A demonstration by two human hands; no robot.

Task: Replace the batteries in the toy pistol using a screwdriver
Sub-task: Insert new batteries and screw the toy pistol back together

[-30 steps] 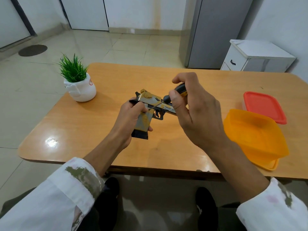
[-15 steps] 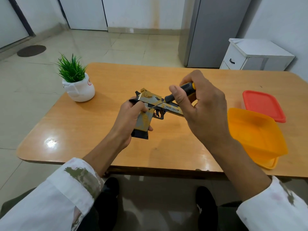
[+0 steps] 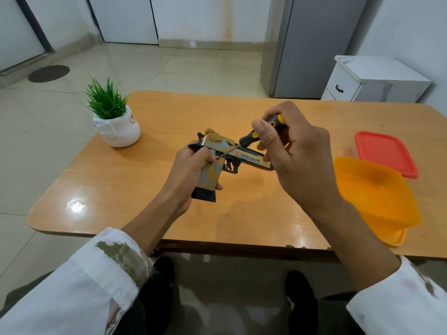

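A gold and grey toy pistol (image 3: 219, 151) with a black magazine base is held above the middle of the wooden table (image 3: 135, 184). My left hand (image 3: 191, 175) grips its handle, the barrel pointing right. My right hand (image 3: 295, 155) pinches the black and yellow handle of a screwdriver (image 3: 256, 132). The thin metal shaft slants down to the left, and its tip touches the pistol's side just above the grip. The far end of the barrel is hidden behind my right hand.
A small green plant in a white pot (image 3: 116, 126) stands at the table's left. At the right edge sit an orange plastic container (image 3: 377, 197) and a red lid (image 3: 384, 151). A white cabinet (image 3: 372, 81) stands beyond the table.
My right hand has drawn back to the right, so more of the screwdriver's handle and shaft shows. The pistol has stayed in place in my left hand.
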